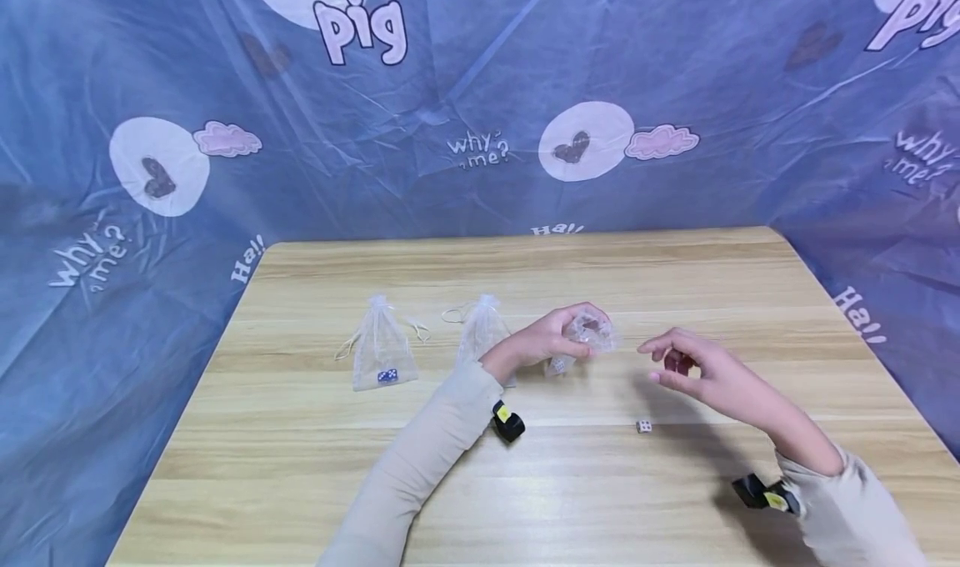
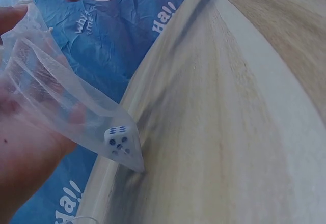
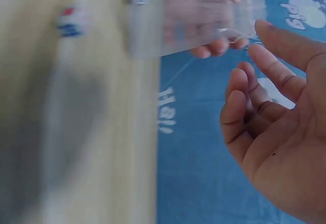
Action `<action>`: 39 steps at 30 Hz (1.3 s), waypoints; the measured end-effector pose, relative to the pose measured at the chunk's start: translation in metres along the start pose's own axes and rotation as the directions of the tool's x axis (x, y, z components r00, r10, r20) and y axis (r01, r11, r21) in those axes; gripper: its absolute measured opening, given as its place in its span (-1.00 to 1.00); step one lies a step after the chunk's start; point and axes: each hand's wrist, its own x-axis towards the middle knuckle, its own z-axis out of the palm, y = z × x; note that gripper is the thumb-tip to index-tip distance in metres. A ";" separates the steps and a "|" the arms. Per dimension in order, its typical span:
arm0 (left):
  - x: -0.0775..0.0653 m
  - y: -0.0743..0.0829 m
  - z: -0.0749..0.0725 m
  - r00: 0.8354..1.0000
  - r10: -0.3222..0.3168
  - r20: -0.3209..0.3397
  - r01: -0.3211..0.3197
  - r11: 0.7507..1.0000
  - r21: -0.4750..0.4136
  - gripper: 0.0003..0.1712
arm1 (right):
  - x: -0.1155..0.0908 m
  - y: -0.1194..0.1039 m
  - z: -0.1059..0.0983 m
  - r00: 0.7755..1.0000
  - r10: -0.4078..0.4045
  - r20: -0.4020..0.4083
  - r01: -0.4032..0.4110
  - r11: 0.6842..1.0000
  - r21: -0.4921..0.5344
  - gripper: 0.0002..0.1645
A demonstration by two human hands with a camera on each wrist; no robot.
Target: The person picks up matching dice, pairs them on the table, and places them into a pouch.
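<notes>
My left hand (image 1: 551,338) holds a sheer white mesh pouch (image 1: 600,331) by its gathered upper part, off to the right of centre. Low in that pouch lies a white die (image 2: 118,140) with dark pips, seen through the mesh in the left wrist view. To the right, my right hand (image 1: 712,375) hovers above the table, fingers loosely bent, holding nothing and apart from the pouch. Below it on the tabletop sits another white die (image 1: 644,426), blurred in the right wrist view.
Blue dice (image 1: 387,375) show inside a mesh drawstring pouch (image 1: 375,338) lying at the left of the wooden table (image 1: 300,467). Beside it lies another mesh pouch (image 1: 480,329), partly covered by my left forearm. A printed blue cloth (image 1: 480,192) hangs behind the table.
</notes>
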 end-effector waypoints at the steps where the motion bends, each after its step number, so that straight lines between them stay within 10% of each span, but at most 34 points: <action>1: 0.000 0.000 0.000 1.000 -0.001 0.001 0.001 1.000 -0.004 -0.38 | -0.005 0.002 0.002 1.000 0.005 0.020 -0.005 1.000 0.010 -0.63; 20: -0.001 0.000 -0.001 1.000 -0.007 -0.001 0.007 0.999 0.032 -0.35 | -0.044 0.027 0.042 0.951 0.107 0.290 -0.158 0.975 0.157 -0.67; 32: -0.002 0.001 0.003 1.000 -0.006 -0.005 0.006 0.999 0.042 -0.35 | -0.041 0.026 0.039 0.960 0.095 0.263 -0.131 0.983 0.126 -0.84; 39: -0.002 0.000 0.001 1.000 -0.005 -0.002 0.005 0.999 0.031 -0.36 | -0.018 0.000 0.005 0.992 0.079 0.095 -0.084 0.995 0.050 -0.81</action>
